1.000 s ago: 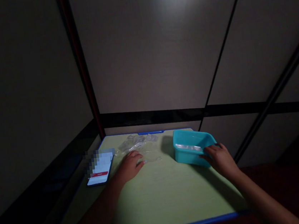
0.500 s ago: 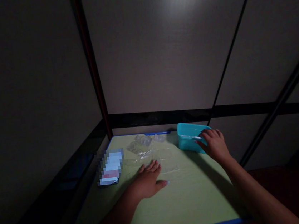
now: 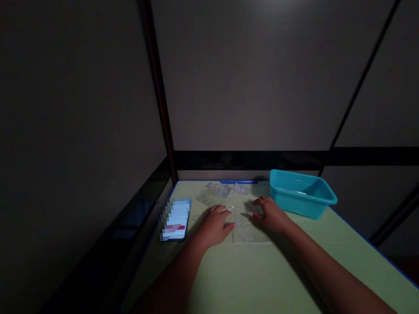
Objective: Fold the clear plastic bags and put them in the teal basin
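A clear plastic bag (image 3: 250,234) lies flat on the pale green table in front of me. My left hand (image 3: 214,227) rests at its left side, with the fingers stretched forward and the thumb held apart. Over the bag's right part is my right hand (image 3: 271,215), palm down, fingers and thumb apart. Neither hand visibly grips anything, and parts of the bag are hidden beneath them. Just beyond the hands lie more crumpled clear plastic bags (image 3: 217,191). To the right of my right hand stands a turquoise plastic basket (image 3: 301,199).
A phone (image 3: 178,218) with its screen lit lies at the table's left side, partly blurred out. The green table (image 3: 246,284) has a blue edge and stands in a corner against dark panelled walls (image 3: 239,83).
My right hand has left the basket's rim and moved left over the clear bag. My left hand stays by the bag. The view has turned, showing more of the basket.
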A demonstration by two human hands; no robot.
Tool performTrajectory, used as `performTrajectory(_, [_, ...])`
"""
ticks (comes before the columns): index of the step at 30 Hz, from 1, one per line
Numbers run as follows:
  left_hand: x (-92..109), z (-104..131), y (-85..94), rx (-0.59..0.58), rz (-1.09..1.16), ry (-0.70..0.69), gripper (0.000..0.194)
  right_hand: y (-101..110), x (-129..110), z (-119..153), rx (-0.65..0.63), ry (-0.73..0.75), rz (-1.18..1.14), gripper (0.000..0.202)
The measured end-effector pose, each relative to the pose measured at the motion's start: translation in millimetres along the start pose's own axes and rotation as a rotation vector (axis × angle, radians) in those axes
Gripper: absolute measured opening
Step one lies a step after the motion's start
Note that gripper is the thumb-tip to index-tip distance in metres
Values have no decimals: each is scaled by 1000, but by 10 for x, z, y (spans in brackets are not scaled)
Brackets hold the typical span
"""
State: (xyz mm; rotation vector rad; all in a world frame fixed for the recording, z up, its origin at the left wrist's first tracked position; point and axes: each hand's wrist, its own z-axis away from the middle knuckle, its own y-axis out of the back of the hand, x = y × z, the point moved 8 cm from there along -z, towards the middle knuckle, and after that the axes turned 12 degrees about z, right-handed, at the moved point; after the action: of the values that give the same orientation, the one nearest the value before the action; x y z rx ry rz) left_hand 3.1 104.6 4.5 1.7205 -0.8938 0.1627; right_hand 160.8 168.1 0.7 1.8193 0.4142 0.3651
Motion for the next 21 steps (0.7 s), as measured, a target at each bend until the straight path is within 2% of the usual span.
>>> performTrajectory(3, [2,10,-49,-27,1,-26,34,-107,90,-17,-36,-49,21,38])
performTrajectory(6, [30,28,-137,-86,20,-72,33,-192,76,-25,-107,-47,100,29])
performTrajectory(11, [2,54,-199,-126,48,-89,30,-175,43,-6,-134,-72,111,28])
performTrajectory(16, [72,47,-123,-71,125,-124,30,-168,71,22,-148,-117,37,23])
performTrajectory(21, [173,20,-40,-32,290,-142,22,-208,156,95,-211,-177,-121,36])
